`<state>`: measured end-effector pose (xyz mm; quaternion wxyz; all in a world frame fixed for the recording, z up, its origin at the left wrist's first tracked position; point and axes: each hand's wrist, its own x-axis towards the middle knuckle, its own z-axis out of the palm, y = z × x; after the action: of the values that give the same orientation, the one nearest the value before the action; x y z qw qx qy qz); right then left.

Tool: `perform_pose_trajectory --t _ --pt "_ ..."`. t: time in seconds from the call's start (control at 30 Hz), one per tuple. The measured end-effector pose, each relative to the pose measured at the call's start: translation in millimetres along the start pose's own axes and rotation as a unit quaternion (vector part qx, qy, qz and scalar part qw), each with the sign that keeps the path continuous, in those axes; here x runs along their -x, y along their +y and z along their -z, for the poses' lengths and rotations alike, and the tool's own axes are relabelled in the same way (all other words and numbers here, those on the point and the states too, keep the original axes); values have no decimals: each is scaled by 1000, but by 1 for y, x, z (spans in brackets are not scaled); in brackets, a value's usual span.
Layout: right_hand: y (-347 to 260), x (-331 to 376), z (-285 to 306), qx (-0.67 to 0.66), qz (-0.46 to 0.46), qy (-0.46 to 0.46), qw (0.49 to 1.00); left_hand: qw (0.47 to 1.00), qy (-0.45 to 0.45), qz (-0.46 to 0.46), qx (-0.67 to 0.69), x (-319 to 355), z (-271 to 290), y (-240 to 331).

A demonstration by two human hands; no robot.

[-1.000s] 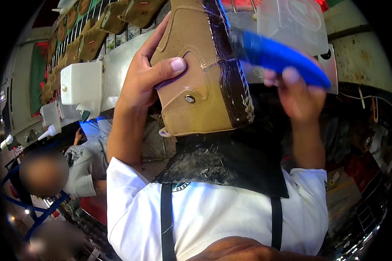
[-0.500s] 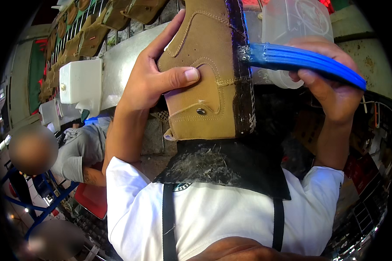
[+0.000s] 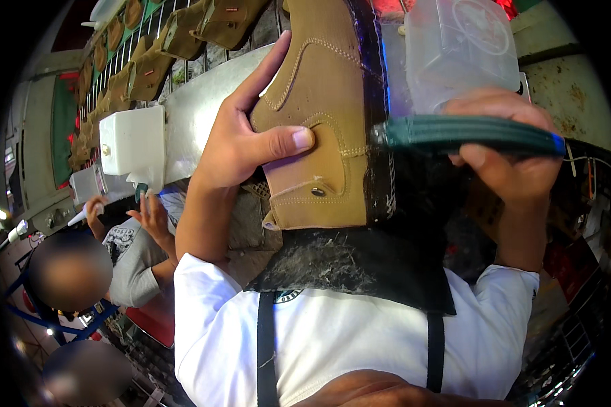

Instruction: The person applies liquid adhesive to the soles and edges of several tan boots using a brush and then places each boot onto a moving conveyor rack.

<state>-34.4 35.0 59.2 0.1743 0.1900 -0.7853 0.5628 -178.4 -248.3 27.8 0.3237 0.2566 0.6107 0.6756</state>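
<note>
A tan leather shoe upper (image 3: 312, 95) with stitched seams and a small metal rivet hangs before me, its dark, rough edge band (image 3: 379, 173) on the right. My left hand (image 3: 251, 139) grips it from the left, thumb pressed on its face and the other fingers mostly behind. In my right hand (image 3: 512, 152) is a brush (image 3: 468, 133) with a ridged dark green handle and a blue end. The brush's tip is at the edge band, somewhat blurred; whether it touches cannot be made out.
A translucent plastic container (image 3: 458, 57) stands beyond my right hand. On the left, a white container (image 3: 134, 146) sits on a metal surface (image 3: 197, 95). Several tan uppers (image 3: 153, 71) line a rack. A co-worker in a grey shirt (image 3: 132, 261) is at the lower left.
The brush has tipped level and lower, showing dark green where it showed blue. The upper has shifted slightly down in view. The co-worker's hands have come into sight.
</note>
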Motion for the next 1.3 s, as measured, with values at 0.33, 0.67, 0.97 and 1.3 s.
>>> perform_pose_trajectory --t 0.33,0.67,0.97,1.3 --pt "7 -12 18 72 31 52 996 1000 -5 5 -18 0 -17 8" --pt "1 -14 20 110 121 -57 985 999 14 30 30 3 -19 12" --pt "-2 -19 22 70 40 13 997 1000 -23 13 9 -1 -12 9" --pt "14 -19 15 133 122 12 984 998 -21 42 37 8 -7 6"
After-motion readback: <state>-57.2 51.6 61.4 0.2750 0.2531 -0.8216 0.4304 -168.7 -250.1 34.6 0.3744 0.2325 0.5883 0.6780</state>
